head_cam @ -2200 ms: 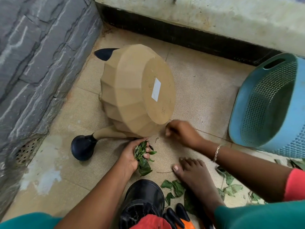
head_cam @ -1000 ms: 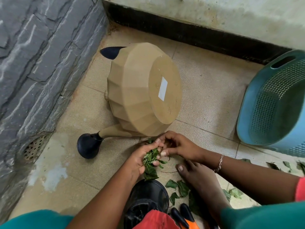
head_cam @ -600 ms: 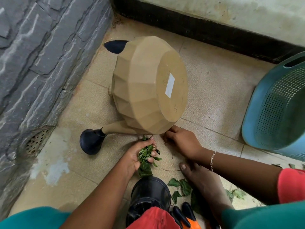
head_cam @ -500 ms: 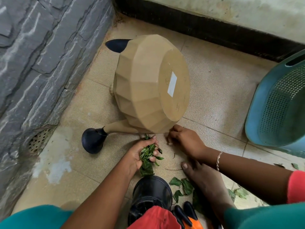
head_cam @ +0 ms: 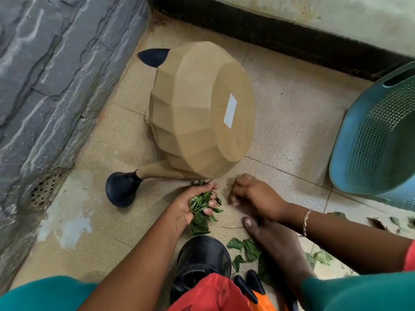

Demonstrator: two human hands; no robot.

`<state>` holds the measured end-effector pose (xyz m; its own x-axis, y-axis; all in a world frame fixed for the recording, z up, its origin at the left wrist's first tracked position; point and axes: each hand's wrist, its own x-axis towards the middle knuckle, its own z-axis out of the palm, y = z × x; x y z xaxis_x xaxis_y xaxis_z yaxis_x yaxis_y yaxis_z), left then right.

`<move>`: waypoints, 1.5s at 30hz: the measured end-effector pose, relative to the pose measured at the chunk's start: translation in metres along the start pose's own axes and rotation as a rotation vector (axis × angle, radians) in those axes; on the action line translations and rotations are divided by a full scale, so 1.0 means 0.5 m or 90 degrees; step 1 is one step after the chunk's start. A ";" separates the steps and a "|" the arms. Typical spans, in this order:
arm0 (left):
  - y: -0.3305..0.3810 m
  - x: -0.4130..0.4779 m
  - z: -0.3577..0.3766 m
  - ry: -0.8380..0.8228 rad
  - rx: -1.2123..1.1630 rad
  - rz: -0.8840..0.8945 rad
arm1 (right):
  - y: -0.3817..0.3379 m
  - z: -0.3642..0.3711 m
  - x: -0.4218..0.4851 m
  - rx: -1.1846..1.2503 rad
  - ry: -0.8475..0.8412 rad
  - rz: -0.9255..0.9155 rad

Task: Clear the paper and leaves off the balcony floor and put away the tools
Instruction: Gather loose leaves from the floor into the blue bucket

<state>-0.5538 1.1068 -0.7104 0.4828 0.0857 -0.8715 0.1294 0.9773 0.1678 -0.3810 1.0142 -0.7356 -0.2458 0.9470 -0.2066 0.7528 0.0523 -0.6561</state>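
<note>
Balcony corner with a beige tiled floor (head_cam: 292, 113) in soft, even light.
A grey stone wall (head_cam: 45, 75) lines the left, a perforated drain (head_cam: 43, 191) at its foot beside a pale patch (head_cam: 67, 209); a black skirting band (head_cam: 269, 32) runs under the plaster wall (head_cam: 336, 14) behind.

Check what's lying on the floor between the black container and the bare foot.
Loose green leaves lie on the tile between the black container and the bare foot, seen in the head view.
</note>
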 end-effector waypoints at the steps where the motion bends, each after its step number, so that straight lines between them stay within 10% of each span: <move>1: -0.003 0.000 0.007 -0.013 0.012 -0.004 | 0.002 -0.007 0.000 0.069 0.038 0.054; 21: 0.010 -0.041 0.140 -0.059 0.018 -0.108 | -0.011 -0.128 -0.025 0.226 0.052 0.067; 38: 0.017 -0.556 0.325 -0.259 -0.186 0.058 | -0.452 -0.477 -0.147 0.145 0.137 0.087; 45: 0.046 -0.719 0.362 -0.144 -0.184 0.049 | -0.583 -0.569 -0.258 0.235 0.260 0.210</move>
<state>-0.5673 1.0634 -0.3099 0.6653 0.1469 -0.7319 -0.1487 0.9869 0.0629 -0.3951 0.9667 -0.3110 0.2695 0.9431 -0.1947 0.4711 -0.3054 -0.8275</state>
